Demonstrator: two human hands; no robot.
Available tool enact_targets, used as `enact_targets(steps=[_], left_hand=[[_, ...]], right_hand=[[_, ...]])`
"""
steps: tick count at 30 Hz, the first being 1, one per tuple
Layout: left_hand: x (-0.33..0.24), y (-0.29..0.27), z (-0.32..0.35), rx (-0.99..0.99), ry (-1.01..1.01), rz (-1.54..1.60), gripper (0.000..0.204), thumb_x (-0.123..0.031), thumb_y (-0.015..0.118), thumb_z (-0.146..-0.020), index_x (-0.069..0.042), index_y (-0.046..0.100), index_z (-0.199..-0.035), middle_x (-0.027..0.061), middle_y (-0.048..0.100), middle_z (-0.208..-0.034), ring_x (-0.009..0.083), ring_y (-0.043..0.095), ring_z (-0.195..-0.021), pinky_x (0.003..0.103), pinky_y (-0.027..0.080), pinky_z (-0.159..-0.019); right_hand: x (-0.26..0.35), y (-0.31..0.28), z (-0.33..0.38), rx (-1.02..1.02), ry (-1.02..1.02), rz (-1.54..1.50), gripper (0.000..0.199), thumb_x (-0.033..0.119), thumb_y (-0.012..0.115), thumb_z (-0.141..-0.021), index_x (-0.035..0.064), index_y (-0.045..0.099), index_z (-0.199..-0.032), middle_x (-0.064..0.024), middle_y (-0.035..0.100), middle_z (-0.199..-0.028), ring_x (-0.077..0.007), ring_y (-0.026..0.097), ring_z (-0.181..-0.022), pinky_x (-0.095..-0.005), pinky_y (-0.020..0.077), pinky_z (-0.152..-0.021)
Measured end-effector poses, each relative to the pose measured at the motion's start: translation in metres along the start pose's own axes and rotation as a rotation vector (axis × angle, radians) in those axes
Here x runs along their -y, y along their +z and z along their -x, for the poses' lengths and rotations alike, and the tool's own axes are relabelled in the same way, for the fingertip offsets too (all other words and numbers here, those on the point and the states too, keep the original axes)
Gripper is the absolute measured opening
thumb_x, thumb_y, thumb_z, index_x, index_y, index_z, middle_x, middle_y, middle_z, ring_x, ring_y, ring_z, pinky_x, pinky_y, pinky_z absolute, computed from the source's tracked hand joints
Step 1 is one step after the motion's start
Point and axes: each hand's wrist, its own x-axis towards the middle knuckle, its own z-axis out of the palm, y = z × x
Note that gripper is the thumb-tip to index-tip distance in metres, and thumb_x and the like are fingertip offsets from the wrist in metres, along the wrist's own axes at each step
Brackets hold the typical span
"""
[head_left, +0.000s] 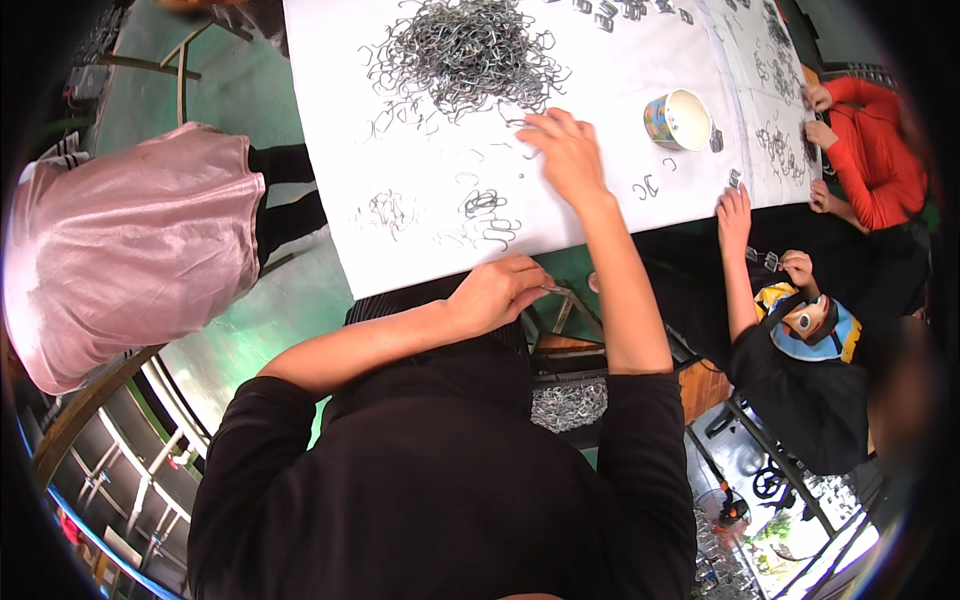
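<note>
At the near edge of the white table (pixel 610 80), the left hand (pixel 500 294) is closed to a pinch, thumb against fingers, with a small metal piece (pixel 551 289) at its tips. Up toward one o'clock from it, the right hand (pixel 566 158) lies palm down over the table, loosely open, fingers partly spread, holding nothing that shows. Just beyond its fingertips, toward eleven o'clock, sits the big heap of bent wire hooks (pixel 468 55). Toward eight o'clock from that hand lies a small cluster of hooks (pixel 485 212), with a finer pile (pixel 388 211) farther out. Toward half past two stands a paper cup (pixel 678 120); near four o'clock are a few loose hooks (pixel 650 188). Farther out, a red-sleeved person (pixel 882 150) works at three o'clock, and a black-shirted person (pixel 795 385) at half past four.
</note>
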Motion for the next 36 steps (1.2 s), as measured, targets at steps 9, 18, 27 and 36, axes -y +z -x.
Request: enact_targets(steps=[9,18,27,36], left_hand=[[0.003,0.001,0.007,0.002,0.012,0.026,0.010,-0.005,0.064,-0.079,-0.005,0.066,-0.089,0.0077,0.062,-0.087,0.0280,0.060,-0.081,0.037,0.051,-0.070],[0.001,0.006,0.007,0.000,0.022,0.025,0.011,-0.002,0.064,-0.078,-0.004,0.066,-0.089,0.0083,0.062,-0.088,0.0289,0.061,-0.080,0.037,0.051,-0.068],[-0.010,0.007,-0.006,-0.013,0.052,0.012,0.017,0.003,0.063,-0.079,-0.003,0.065,-0.094,0.0109,0.064,-0.088,0.0287,0.062,-0.082,0.035,0.051,-0.071],[-0.030,0.009,-0.026,-0.047,0.064,0.017,0.017,0.003,0.063,-0.078,-0.001,0.063,-0.095,0.0124,0.064,-0.085,0.0259,0.063,-0.072,0.032,0.050,-0.060]], right_hand=[[-0.011,-0.015,-0.001,-0.136,0.402,-0.253,0.016,0.006,0.065,-0.077,0.0153,0.069,-0.089,-0.0020,0.061,-0.092,-0.0223,0.057,-0.092,-0.0370,0.0444,-0.076],[0.024,0.007,0.010,0.076,0.326,-0.163,0.012,0.019,0.069,-0.077,0.0086,0.066,-0.081,-0.0073,0.060,-0.087,-0.0276,0.056,-0.093,-0.0393,0.0463,-0.075],[0.023,-0.035,0.076,-0.279,0.818,-1.409,0.004,0.003,0.060,-0.085,0.0006,0.056,-0.084,-0.0077,0.060,-0.078,-0.0112,0.055,-0.064,-0.0243,0.0454,-0.056],[0.119,-0.096,0.170,-0.842,0.991,-1.395,0.022,-0.005,0.064,-0.082,0.0006,0.046,-0.095,-0.0117,0.062,-0.083,-0.0166,0.065,-0.071,-0.0234,0.0526,-0.060]])
